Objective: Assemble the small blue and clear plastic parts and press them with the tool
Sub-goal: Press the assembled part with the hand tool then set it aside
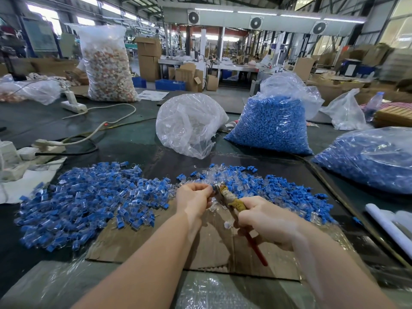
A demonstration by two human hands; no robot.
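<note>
- Your two forearms come in from the bottom edge, over a flat sheet of cardboard [214, 248] that lies on the dark table [124, 143].
- Your right hand [265, 221] has its fingers curled tightly around the tool [234, 204], a plier-like one with a red handle [258, 250] sticking out below the hand and yellowish tape wrapped around its upper part.
- Your left hand [194, 197] holds its fingertips pinched together at the metal head of the tool; a small part seems to be between them, but it is too small to see clearly.
- To the left of your hands lies a wide pile of assembled blue-and-clear pieces [89, 201].
- Just behind and to the right of your hands is a loose heap of separate blue and clear parts [267, 186], touching the cardboard.
- Further back stands a bag of clear parts [189, 126], and beside it, on the right, a full bag of blue parts [272, 126].
- Another bag of blue parts [367, 161] lies near the right edge.
- At the left, a white power strip [46, 146] and its cables rest on the table.
</note>
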